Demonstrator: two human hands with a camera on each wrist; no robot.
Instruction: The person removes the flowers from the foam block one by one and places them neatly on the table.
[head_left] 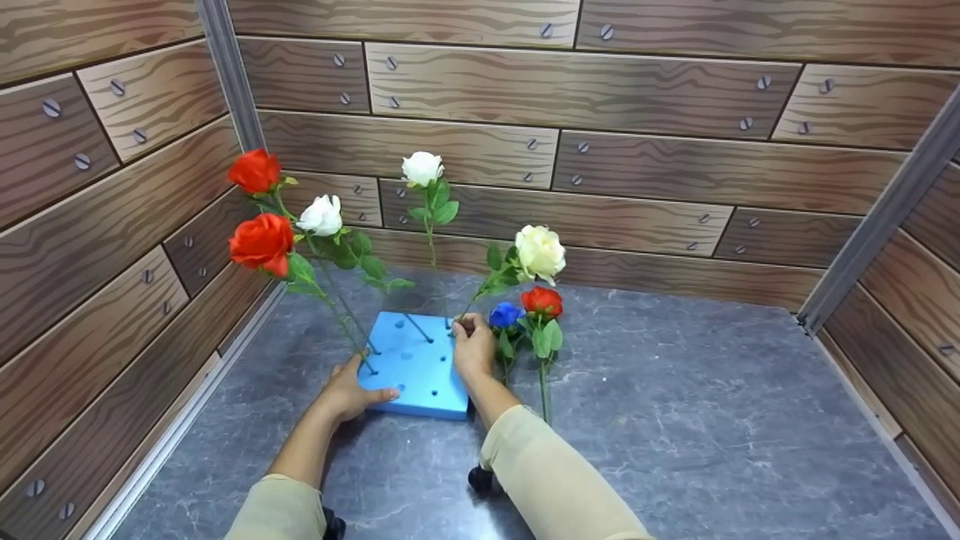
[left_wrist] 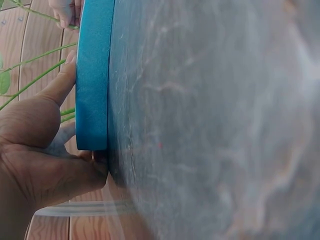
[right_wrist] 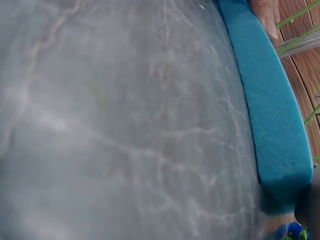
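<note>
A blue foam block (head_left: 415,377) with several holes lies on the grey table. My left hand (head_left: 346,391) grips its left near corner, thumb over the top and fingers along the side; the left wrist view shows this hand (left_wrist: 35,140) close against the block's edge (left_wrist: 92,90). At the far right corner, my right hand (head_left: 474,351) pinches the low stem of a cream rose (head_left: 540,253), which leans right. Two red roses (head_left: 261,242) and a white rose (head_left: 321,215) stand tilted left in the block. Another white rose (head_left: 423,169) rises near the back edge.
Right of the block lie a blue flower (head_left: 505,314) and a smaller red rose (head_left: 541,301) with a leafy stem, close to my right forearm. Wood-patterned walls (head_left: 480,82) enclose the table (head_left: 697,420) at the back and both sides.
</note>
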